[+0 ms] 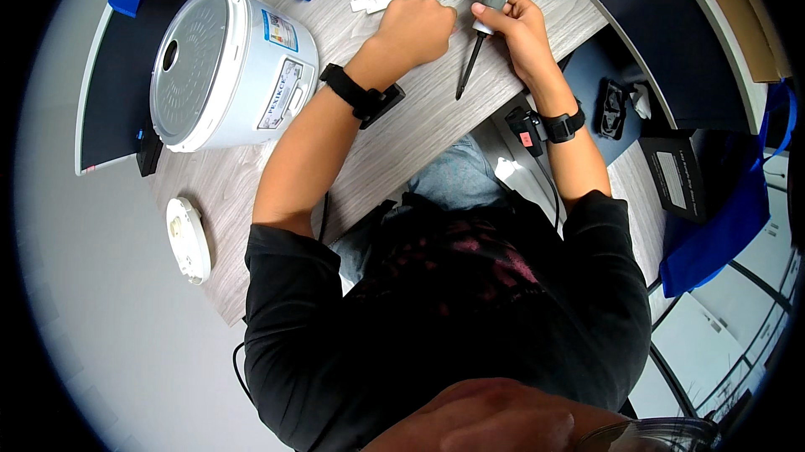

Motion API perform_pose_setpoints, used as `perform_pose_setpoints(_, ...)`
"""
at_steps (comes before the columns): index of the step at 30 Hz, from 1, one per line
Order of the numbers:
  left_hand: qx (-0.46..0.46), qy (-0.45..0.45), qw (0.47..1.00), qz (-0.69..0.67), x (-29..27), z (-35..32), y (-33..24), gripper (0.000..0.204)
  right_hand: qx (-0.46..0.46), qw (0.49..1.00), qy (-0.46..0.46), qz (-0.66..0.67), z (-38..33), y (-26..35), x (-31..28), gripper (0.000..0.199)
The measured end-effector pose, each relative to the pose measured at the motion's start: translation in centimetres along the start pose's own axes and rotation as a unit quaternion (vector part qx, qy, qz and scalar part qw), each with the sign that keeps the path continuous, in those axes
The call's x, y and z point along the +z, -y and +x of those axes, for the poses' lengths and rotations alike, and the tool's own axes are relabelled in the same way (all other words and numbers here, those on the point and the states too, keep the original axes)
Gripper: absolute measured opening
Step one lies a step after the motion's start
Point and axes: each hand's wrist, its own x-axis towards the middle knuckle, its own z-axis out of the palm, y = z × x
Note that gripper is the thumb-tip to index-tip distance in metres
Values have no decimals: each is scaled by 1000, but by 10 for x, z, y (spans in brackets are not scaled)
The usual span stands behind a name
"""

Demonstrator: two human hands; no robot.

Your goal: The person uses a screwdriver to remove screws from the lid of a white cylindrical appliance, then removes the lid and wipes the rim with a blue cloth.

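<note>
Screwdriver (485,20), grey-handled, stands tilted on the wooden table (402,142), far right, right hand (518,28) clamped around its shaft. Left hand (417,28) is closed in a fist just beside; whether it holds anything, I cannot tell. Best keep the tip steady and pressed straight.
</note>
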Motion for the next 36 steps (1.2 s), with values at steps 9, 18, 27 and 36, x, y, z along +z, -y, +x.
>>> perform_pose_setpoints(9,-21,-85,991,-102,-58,-99,33,26,-64,997,7,-45,-12,26,56,30)
perform_pose_setpoints(18,-11,-217,945,-244,-160,-358,78,20,-183,951,202,-144,-71,114,296,39)
perform_pose_setpoints(27,-119,-440,862,-222,-193,-535,112,17,-340,867,271,-243,-166,119,436,45)
perform_pose_setpoints(36,-168,-403,864,-249,-177,-620,235,42,-281,883,278,-253,-183,122,506,45)
